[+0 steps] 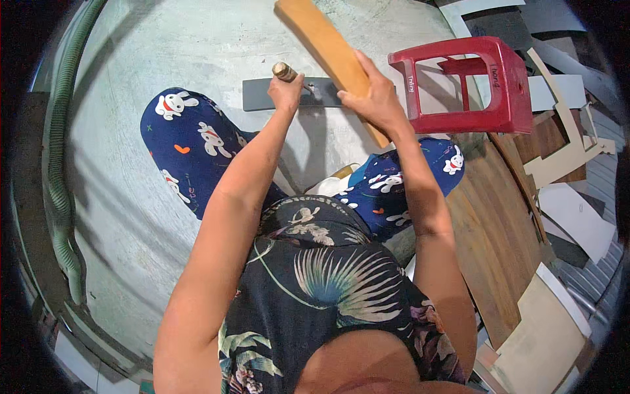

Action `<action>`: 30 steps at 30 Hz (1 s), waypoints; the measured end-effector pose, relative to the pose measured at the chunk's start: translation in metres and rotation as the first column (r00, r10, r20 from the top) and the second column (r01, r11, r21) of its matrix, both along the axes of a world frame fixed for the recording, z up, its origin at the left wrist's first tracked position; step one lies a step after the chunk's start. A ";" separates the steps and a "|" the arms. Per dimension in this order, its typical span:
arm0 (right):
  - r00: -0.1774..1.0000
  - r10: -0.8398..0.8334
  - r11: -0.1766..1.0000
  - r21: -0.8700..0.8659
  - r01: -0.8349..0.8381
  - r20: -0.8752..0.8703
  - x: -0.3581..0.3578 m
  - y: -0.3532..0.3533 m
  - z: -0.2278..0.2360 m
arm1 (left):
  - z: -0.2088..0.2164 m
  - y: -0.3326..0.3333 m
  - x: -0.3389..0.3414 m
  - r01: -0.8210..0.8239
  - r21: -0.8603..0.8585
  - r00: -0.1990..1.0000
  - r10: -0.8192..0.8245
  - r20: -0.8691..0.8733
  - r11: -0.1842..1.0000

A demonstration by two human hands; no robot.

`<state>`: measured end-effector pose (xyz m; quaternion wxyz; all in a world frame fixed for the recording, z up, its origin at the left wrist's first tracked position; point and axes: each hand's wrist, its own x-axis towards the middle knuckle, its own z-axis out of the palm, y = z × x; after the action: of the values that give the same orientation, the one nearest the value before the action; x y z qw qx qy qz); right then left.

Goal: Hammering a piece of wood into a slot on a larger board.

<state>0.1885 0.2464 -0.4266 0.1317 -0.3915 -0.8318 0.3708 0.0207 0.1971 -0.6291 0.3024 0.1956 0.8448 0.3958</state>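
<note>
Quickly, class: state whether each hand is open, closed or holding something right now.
Left hand: closed, holding a round-handled tool.
Right hand: closed, gripping a long wooden block.

Black fabric top (275,282), pale palm-frond and flower print; dark-blue cloth trousers (190,131), white rabbits, orange hearts. Forearms bare.

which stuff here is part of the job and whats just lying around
In use, it seems:
- tan-handled tool, in the left hand
- wooden bar, in the right hand
- dark grey strip, by the tool

Apparently just lying about:
- red stool
- ribbed hose
- sheet offcuts
</note>
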 end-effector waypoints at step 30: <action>0.969 0.089 0.984 0.168 -0.050 -0.232 -0.020 -0.009 0.027 | -0.011 -0.003 0.012 -0.121 0.235 0.993 0.114 0.041 0.964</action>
<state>0.1686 0.2379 -0.3994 0.2488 -0.3026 -0.8505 0.3511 0.0327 0.1939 -0.6397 0.2643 0.1745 0.7974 0.5136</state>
